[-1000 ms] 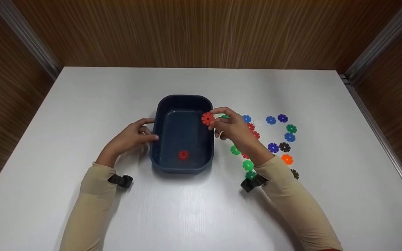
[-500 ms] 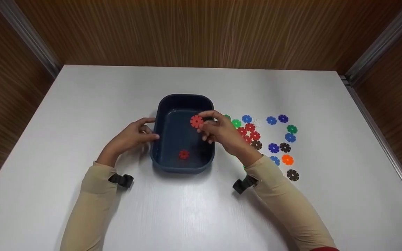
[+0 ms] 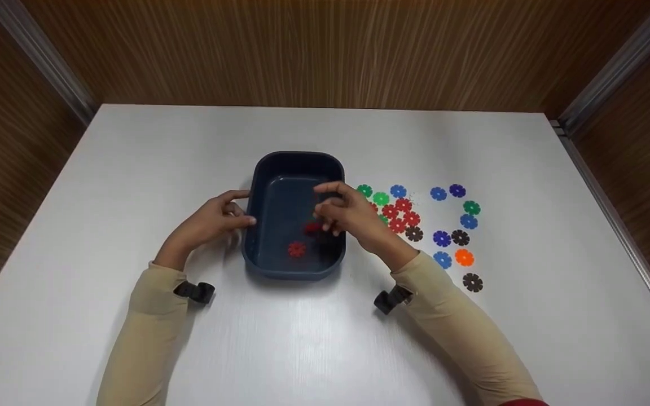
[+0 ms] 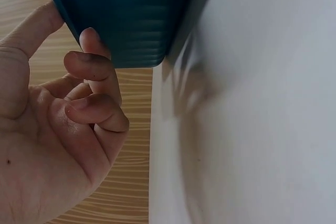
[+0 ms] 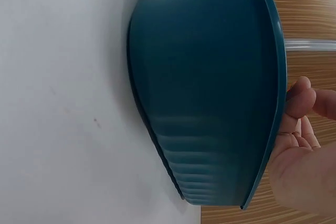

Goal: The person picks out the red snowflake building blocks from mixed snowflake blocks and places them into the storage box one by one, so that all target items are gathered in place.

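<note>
A dark blue plastic tub stands on the white table. My left hand holds its left rim, with the thumb over the edge and the other fingers outside; in the left wrist view, fingers curl beside the wall. Over the tub's right side is my right hand, thumb and forefinger parted with nothing between them. Just below its fingertips, a blurred red notched disc is in mid-air inside the tub. Another red notched disc lies on the tub floor. In the right wrist view, the tub wall hides the inside.
Right of the tub lie several loose notched discs: a red cluster, green ones such as a light green disc, blue ones, brown ones and an orange disc. Wood-grain panels wall in the table's back and sides.
My right hand brought a red disc from the tub's right rim to over its inside, then let go of it, and it drops. My left hand stays at the left rim.
</note>
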A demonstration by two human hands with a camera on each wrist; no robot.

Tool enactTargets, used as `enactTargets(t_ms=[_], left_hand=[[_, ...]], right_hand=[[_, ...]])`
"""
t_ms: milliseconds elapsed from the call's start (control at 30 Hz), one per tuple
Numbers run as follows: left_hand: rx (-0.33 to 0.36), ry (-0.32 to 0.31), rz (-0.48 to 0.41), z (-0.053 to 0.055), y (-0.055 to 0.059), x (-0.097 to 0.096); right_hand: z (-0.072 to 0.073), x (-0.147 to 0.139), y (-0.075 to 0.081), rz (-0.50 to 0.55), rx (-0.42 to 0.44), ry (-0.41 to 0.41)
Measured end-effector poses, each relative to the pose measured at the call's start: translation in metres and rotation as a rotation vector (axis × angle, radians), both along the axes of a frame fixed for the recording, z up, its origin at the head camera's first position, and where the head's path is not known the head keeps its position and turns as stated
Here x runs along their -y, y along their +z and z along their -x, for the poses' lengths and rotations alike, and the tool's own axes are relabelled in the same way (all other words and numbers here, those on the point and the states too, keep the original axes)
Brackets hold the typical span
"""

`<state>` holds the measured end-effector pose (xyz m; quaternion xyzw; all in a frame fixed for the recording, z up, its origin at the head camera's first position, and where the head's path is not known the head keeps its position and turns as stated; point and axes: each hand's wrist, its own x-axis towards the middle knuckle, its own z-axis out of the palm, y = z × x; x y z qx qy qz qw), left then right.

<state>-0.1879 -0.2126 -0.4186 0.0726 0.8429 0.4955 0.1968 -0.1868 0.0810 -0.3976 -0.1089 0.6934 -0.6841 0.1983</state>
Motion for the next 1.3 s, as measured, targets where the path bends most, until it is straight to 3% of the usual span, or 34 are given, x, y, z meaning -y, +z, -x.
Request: enactTargets(t_ms=[433,600,967,1300], left_hand=[[-0.001,-0.007,0.023,0.000,0.003,-0.001],[0.000,-0.007,0.017,0.000,0.003,-0.001],[0.000,-0.006,0.017,0.001,0.002,0.000],[-0.001,-0.004,0.022,0.000,0.001,0.000]], right_hand=[[0.002,-0.023,0.003,-0.042,-0.035,0.013],[0.003,-0.036,0.006,-0.130,-0.053,0.022],[0.002,-0.073,0.012,-0.376,-0.194,0.117],[0.002,-0.112,0.004,-0.479,-0.194,0.134]])
